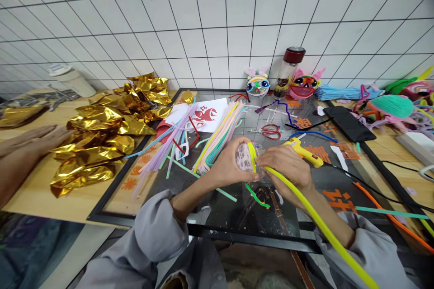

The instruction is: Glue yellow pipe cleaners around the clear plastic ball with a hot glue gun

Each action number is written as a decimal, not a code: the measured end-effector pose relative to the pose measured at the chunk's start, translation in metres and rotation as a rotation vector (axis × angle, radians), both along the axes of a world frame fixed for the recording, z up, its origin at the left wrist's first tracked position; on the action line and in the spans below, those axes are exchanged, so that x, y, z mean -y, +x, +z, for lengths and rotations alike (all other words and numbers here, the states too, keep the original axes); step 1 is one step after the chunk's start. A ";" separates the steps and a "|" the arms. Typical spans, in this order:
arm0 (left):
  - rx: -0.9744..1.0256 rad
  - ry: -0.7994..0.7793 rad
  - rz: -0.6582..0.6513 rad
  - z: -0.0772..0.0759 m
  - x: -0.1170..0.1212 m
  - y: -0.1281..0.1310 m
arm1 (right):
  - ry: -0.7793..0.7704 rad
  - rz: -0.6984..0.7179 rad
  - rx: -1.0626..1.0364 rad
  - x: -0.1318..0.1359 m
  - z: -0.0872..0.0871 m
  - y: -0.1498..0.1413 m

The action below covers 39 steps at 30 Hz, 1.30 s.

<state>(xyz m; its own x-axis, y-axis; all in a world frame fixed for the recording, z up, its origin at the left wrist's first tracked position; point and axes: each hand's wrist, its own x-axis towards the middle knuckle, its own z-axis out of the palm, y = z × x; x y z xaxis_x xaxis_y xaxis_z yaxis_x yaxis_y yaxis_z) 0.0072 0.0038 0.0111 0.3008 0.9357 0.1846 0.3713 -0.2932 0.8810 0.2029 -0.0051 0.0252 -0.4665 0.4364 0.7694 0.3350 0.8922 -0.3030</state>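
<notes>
My left hand (pixel 228 166) is closed around a small pale pink round object (pixel 243 158), held above the dark glass mat (pixel 312 216). My right hand (pixel 286 168) pinches a long yellow pipe cleaner (pixel 318 223) against that object, with the yellow end bent over its top. The rest of the pipe cleaner trails back over my right forearm toward the lower right. A short green pipe cleaner piece (pixel 257 195) lies just below my hands.
A bundle of pastel pipe cleaners (pixel 220 135), red scissors (pixel 270 131), a yellow glue gun (pixel 304 151) and a black phone (pixel 348 123) lie on the mat. Crumpled gold foil (pixel 108 131) is at the left. Another person's hand (pixel 32 140) rests at far left.
</notes>
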 end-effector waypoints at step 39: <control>0.013 0.028 -0.008 -0.005 -0.001 0.000 | 0.021 -0.050 0.089 0.004 0.000 -0.002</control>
